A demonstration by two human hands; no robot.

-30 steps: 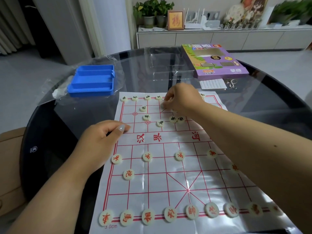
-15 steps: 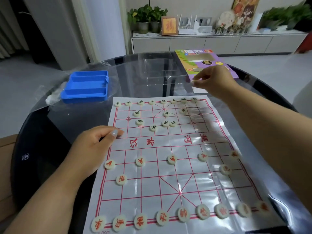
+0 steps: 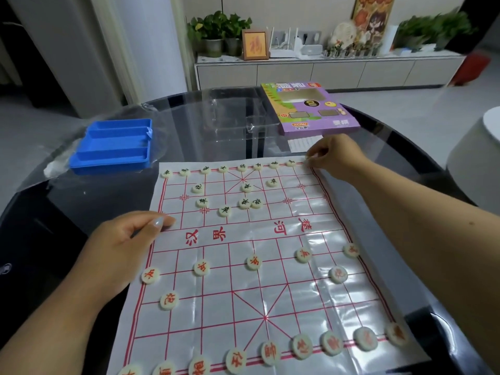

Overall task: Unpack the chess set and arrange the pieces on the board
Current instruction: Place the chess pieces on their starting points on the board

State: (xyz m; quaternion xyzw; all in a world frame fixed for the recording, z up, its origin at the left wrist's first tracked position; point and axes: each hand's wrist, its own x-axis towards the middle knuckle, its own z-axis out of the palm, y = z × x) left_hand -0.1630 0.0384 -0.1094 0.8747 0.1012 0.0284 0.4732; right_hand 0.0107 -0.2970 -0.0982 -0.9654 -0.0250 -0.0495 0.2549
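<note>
Corner work now: your right hand (image 3: 334,155) has swung from the middle cluster, out over the purple box (image 3: 311,109), and down to the board's (image 3: 243,266) far right corner, fingertips pinched on a small pale piece (image 3: 308,158) at the last back-row point. Your left hand (image 3: 127,239), loosely curled and holding nothing, still pins the left edge. I'd judge seven loose green pieces (image 3: 244,203) remain to sort.

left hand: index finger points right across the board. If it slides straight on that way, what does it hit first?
Probably nothing soon. The left hand points along the river band of the board, which holds only printed characters, no pieces. The green-lettered piece sits just beyond that line; the margin is hard to judge.
</note>
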